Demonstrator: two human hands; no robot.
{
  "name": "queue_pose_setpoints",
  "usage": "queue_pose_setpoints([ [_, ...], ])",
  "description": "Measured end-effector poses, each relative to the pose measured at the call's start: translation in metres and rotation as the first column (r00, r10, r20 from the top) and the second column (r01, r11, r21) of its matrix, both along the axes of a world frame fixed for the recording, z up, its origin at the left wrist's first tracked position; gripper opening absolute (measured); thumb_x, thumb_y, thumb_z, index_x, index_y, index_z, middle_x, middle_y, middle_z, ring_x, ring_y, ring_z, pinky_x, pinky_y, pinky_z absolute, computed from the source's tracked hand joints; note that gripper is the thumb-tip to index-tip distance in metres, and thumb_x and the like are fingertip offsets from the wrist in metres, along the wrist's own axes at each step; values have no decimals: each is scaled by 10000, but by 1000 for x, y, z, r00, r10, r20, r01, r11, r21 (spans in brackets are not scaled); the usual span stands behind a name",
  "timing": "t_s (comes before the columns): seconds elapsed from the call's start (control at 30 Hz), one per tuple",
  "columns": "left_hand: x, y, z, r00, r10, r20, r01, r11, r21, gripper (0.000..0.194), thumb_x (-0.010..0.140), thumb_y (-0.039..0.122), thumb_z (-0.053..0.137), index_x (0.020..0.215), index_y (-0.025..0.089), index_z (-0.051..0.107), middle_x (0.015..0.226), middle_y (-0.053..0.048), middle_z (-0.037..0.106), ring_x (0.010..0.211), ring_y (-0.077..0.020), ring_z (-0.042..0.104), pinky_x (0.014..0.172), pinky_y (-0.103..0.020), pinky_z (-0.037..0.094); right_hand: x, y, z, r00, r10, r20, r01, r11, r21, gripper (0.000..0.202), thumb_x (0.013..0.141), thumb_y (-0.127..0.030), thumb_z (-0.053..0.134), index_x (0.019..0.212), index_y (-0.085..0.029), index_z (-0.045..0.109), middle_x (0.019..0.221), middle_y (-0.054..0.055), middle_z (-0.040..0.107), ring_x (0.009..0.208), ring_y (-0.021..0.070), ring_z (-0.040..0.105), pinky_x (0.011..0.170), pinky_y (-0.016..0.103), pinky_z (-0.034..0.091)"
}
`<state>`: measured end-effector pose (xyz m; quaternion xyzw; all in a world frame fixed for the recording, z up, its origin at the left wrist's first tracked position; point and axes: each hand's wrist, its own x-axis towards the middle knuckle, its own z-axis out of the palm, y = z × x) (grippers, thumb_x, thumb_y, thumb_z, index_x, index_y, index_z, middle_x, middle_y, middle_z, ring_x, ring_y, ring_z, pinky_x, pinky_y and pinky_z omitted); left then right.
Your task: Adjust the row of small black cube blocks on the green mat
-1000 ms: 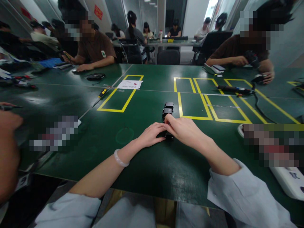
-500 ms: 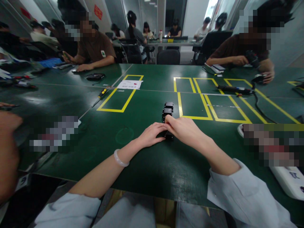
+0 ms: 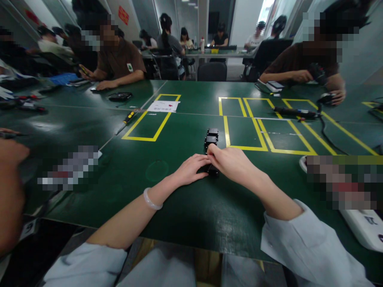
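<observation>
A row of black box-shaped parts (image 3: 211, 140) stands on the green table in front of me, its near half partly covered by my hands. My left hand (image 3: 192, 169), with a pale bracelet on its wrist, grips the near part of the row from the left, thumb low and fingers over the top. Above it my right hand (image 3: 231, 161) is closed in a pinch, its fingertips touching those of my left hand. Whatever the right fingertips hold is hidden or too small to make out.
Yellow tape rectangles (image 3: 246, 149) mark the table (image 3: 185, 215) beyond my hands. A yellow-black screwdriver (image 3: 129, 117) and a white paper (image 3: 164, 106) lie to the left. A black cylindrical tool (image 3: 296, 113) with a cable lies right. People sit opposite; another person's arm (image 3: 12, 191) is at far left.
My hands and the black parts hold almost the same place; the right fingers have shifted very slightly.
</observation>
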<state>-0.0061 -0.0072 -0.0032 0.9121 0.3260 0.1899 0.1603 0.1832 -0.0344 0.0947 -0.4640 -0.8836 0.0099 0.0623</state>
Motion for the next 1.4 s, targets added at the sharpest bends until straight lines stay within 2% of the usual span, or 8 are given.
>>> queue_pose_setpoints([
  [0.13,0,1,-1,1000,3,-7,-3,1000,4,358,852,289,635,1192,205,563,1302,-89,529,1206,-265,467,1023,-432,388,1,-2,2,996,41,-74,-42,999,-19,212,969,-294,304,1034,-184,474,780,27,664,618,138,577,531,249,228],
  [0.33,0,0,-1,1000,4,8,-4,1000,0,354,848,272,634,1190,210,568,1287,-81,539,1198,-265,471,1014,-430,398,0,-1,2,1000,6,-9,-6,1000,-2,281,979,-377,294,979,-190,504,716,33,652,606,152,578,530,256,221],
  [0.53,0,0,-2,1000,9,10,-9,1000,-6,374,847,276,638,1209,216,559,1312,-84,522,1215,-266,461,1026,-434,385,0,-1,1,997,33,-74,-34,999,-18,190,953,-268,333,1039,-185,480,768,21,662,605,140,569,527,247,224],
  [0.73,1,0,0,1000,4,5,-4,1000,-8,365,851,271,630,1205,212,564,1295,-86,535,1192,-266,476,1013,-435,397,0,3,-2,1000,-16,-16,17,999,28,282,969,-392,313,978,-195,515,715,33,656,599,152,566,529,254,203],
  [0.93,1,-1,0,1000,12,4,-12,1000,-5,378,853,271,627,1222,226,557,1312,-84,525,1219,-268,460,1037,-445,375,1,2,0,996,20,-81,-23,999,-29,244,970,-309,295,1031,-185,496,756,25,653,589,131,541,536,249,223],
  [1.13,1,-2,2,1000,12,-2,-12,1000,-2,359,858,272,622,1208,221,562,1313,-77,523,1199,-267,471,1008,-429,397,2,3,-1,998,21,-52,-21,1000,0,300,974,-394,296,968,-195,520,712,26,641,597,142,546,541,255,214],
  [1.4,1,-2,1,1000,6,12,-6,1000,3,351,856,274,628,1197,212,568,1320,-81,519,1217,-261,458,1035,-427,375,3,3,-1,995,40,-92,-40,999,2,238,968,-319,302,1018,-187,493,735,21,643,578,128,528,531,249,212],
])
